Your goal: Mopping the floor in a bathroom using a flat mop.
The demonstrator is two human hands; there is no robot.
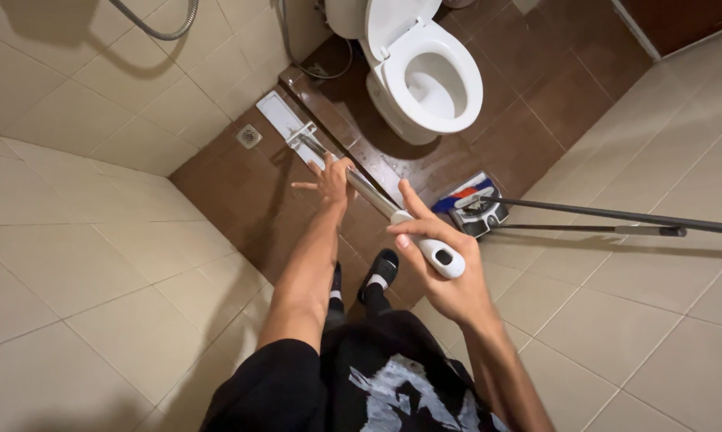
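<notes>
A flat white mop head (283,120) rests on the wet brown floor tiles beside the toilet base. Its metal pole (369,192) slants up toward me and ends in a white handle (439,256). My right hand (437,268) is closed around that white handle near the top. My left hand (331,180) reaches far down the pole and grips it with the thumb and fingers spread out. My two feet in black sandals (377,274) stand on the brown tiles below the pole.
A white toilet (425,76) with its lid up stands at the far wall. A floor drain (249,136) sits left of the mop head. A second mop (477,210) with a dark pole lies against the right wall. A shower hose (157,28) hangs at upper left.
</notes>
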